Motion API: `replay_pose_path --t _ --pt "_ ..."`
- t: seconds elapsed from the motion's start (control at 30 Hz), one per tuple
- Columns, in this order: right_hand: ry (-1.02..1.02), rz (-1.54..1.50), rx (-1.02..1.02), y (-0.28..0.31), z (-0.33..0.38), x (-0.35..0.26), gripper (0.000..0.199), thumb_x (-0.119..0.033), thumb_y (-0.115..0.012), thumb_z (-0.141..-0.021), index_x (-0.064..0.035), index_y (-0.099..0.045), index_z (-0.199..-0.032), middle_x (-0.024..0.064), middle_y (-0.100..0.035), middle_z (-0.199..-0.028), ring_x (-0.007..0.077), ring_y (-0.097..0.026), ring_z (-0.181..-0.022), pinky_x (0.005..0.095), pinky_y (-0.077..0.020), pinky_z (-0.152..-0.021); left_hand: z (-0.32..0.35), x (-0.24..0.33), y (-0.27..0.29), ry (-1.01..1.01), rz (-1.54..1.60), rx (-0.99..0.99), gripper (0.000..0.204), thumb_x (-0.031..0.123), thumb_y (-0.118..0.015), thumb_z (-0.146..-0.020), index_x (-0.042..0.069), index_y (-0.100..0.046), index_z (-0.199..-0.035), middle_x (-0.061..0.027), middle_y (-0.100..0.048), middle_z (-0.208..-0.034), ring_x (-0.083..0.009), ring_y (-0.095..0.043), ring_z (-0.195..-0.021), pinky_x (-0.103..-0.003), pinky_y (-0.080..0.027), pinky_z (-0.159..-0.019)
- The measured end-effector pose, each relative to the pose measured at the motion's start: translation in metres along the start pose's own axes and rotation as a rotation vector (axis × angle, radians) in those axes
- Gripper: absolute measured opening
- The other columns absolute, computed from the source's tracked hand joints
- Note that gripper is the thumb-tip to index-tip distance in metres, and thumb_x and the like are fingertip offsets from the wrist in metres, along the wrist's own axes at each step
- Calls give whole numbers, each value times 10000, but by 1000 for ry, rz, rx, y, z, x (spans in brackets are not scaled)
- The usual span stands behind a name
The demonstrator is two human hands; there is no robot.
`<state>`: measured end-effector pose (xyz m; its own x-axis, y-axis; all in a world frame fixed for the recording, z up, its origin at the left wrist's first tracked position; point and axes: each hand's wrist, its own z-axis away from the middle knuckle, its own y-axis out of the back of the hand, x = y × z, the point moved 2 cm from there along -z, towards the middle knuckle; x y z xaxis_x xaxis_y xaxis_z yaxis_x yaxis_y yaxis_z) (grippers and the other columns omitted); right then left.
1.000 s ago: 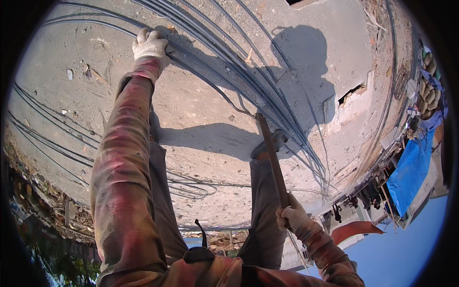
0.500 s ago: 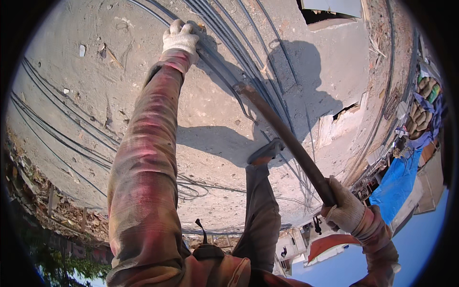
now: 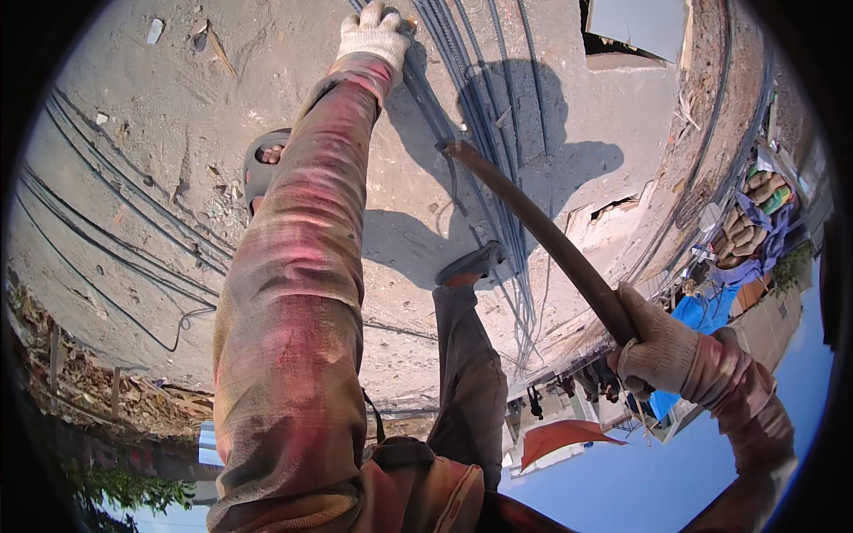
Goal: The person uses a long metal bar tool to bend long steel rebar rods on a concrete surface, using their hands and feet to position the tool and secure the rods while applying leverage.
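Observation:
My left hand [image 3: 373, 35], in a pale knitted glove, is closed over steel rebar [image 3: 426, 99] near the top of the view. Its fingertips are partly hidden. In my right hand [image 3: 659, 342], also gloved, is the near end of a long brown metal bar [image 3: 551, 233]. This bar slants up and left, and its far tip meets the rebar below my left hand; how the two join is too small to tell. Beside them, a bundle of long grey rebars [image 3: 484, 133] runs down the concrete, close to my sandalled foot [image 3: 474, 264].
More thin rebars [image 3: 133, 253] lie along the left. My other sandal [image 3: 264, 169] shows beside my left sleeve. At the upper right, a hole [image 3: 613, 49] in the concrete is partly covered by a panel. Filled sacks [image 3: 746, 226] and a blue tarp [image 3: 702, 311] are at the right.
The view has shifted; my left hand sits higher and further right in it, still on the rebar. My right hand has risen slightly with the bar. My other sandalled foot now shows.

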<state>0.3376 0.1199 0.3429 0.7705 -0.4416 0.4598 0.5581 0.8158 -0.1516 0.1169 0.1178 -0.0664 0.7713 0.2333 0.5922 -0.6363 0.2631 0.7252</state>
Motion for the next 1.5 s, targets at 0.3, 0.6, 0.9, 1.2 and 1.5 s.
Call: replay_pose_path --t 0.3,0.6,0.9,1.2,1.5 --pt "384 157 501 -52 -115 139 497 -126 -625 -724 13 -455 -1169 233 -601 -845 363 -624 -794 417 -475 -680 -3 7 20 11 130 18 417 225 -660 -770 129 -592 -1171 -96 -528 -1227 -288 -449 -1172 -451 -359 -974" --pt "351 164 518 -91 -135 164 518 -121 -628 -729 -3 -455 -1203 278 -626 -892 439 -624 -889 449 -505 -737 16 34 44 -61 -596 -220 616 215 -708 -687 308 -566 -1278 29 -358 -1465 -250 -224 -1398 -538 -189 -1119" --pt "366 268 530 -83 -127 152 545 -157 -601 -771 2 -446 -1269 243 -627 -1008 373 -621 -954 377 -491 -805 266 252 12 953 1205 -584 656 380 -700 -734 -7 -505 -1226 -220 -598 -1126 -351 -596 -1058 -364 -466 -899" --pt "574 160 513 -127 -150 166 687 -333 -660 -809 -46 -337 -1343 243 -638 -1069 401 -602 -1044 426 -489 -846 341 298 -84 1169 991 -248 536 249 -693 -635 -11 -555 -1083 -200 -646 -992 -352 -634 -965 -374 -500 -823" --pt "662 129 482 -120 -206 203 727 -364 -657 -800 -49 -311 -1356 259 -643 -1024 416 -610 -1008 442 -496 -838 357 309 -102 1134 1034 -65 425 211 -673 -654 11 -567 -1013 -197 -654 -920 -367 -638 -903 -401 -502 -789"
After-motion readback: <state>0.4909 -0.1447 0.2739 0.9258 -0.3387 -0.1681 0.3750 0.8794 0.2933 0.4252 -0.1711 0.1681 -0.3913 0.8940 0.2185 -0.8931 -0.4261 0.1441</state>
